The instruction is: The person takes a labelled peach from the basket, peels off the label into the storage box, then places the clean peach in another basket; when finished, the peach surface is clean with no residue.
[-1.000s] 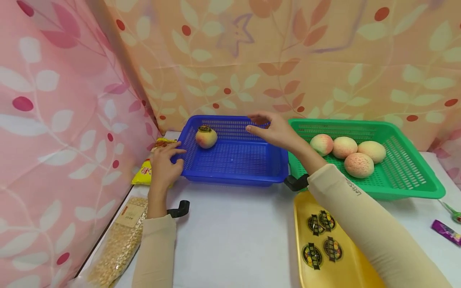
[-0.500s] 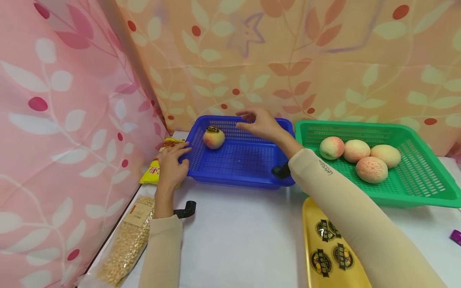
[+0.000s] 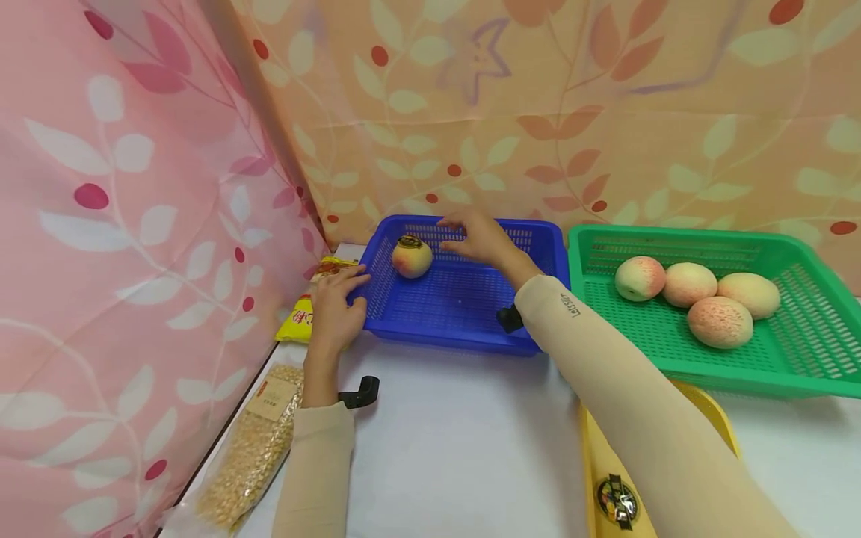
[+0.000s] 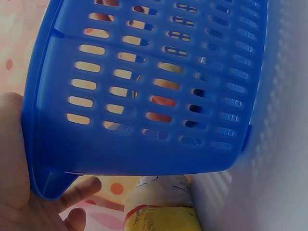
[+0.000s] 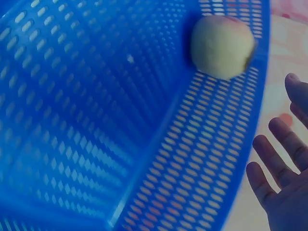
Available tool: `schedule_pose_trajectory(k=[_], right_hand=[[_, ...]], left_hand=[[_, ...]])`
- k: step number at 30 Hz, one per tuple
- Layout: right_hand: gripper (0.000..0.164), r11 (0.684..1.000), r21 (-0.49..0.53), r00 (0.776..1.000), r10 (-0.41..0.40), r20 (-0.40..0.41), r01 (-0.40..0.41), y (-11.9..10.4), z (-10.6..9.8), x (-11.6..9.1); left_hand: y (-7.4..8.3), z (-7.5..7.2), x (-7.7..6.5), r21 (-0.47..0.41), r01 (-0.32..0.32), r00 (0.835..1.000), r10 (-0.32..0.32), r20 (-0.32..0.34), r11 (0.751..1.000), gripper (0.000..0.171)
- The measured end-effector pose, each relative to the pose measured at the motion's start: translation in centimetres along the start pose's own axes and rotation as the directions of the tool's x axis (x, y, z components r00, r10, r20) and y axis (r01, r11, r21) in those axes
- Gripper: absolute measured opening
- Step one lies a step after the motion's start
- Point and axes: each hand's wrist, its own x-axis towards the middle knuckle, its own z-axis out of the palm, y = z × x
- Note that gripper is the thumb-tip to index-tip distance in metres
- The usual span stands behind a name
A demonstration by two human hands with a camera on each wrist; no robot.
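Observation:
Inside the blue plastic basket (image 3: 464, 299), a single peach (image 3: 412, 258) sits in the back left corner. It bears a black and gold oval sticker (image 3: 409, 241) on top. My right hand (image 3: 476, 237) hovers over the back of the basket, to the right of the peach, holding nothing. In the right wrist view the fingers (image 5: 284, 154) are spread just beyond the basket's rim. My left hand (image 3: 336, 306) touches the basket's left rim with relaxed fingers. The left wrist view has that palm (image 4: 14, 159) against the rim's corner.
To the right, a green basket (image 3: 673, 366) holds several peaches (image 3: 720, 323). A gold tray (image 3: 595, 441) with a round black sticker (image 3: 617, 501) lies partly under my right sleeve. A yellow packet (image 3: 296, 321) and a bag of pale beans (image 3: 252, 456) lie along the left edge.
My right hand has moved left over the blue basket, closer to the peach. The left hand stays at the rim. The head view has turned left, so the scene shifts right.

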Motion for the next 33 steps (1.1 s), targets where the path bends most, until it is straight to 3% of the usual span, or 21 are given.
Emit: schedule_pose_trajectory(k=[9,19,29,33], right_hand=[[0.052,0.994,0.030,0.994,0.099,0.034,-0.100,0.6,3.2,0.3],[0.064,0.979,0.061,0.977,0.190,0.101,-0.196,0.0,5.0,0.6],[0.058,0.927,0.242,0.957,0.263,0.120,-0.285,0.6,6.1,0.8],[0.060,0.916,0.284,0.957,0.253,0.143,-0.285,0.4,6.3,0.8]], left_hand=[[0.3,0.1,-0.8,-0.008,-0.006,1.000,0.006,-0.007,1.000,0.046],[0.8,0.3,-1.0,-0.007,-0.036,0.999,0.036,-0.021,0.999,0.045],[0.9,0.5,-1.0,-0.008,-0.049,0.998,0.049,-0.028,0.999,0.045],[0.8,0.4,-1.0,-0.008,-0.038,0.999,0.038,-0.026,0.999,0.044]])
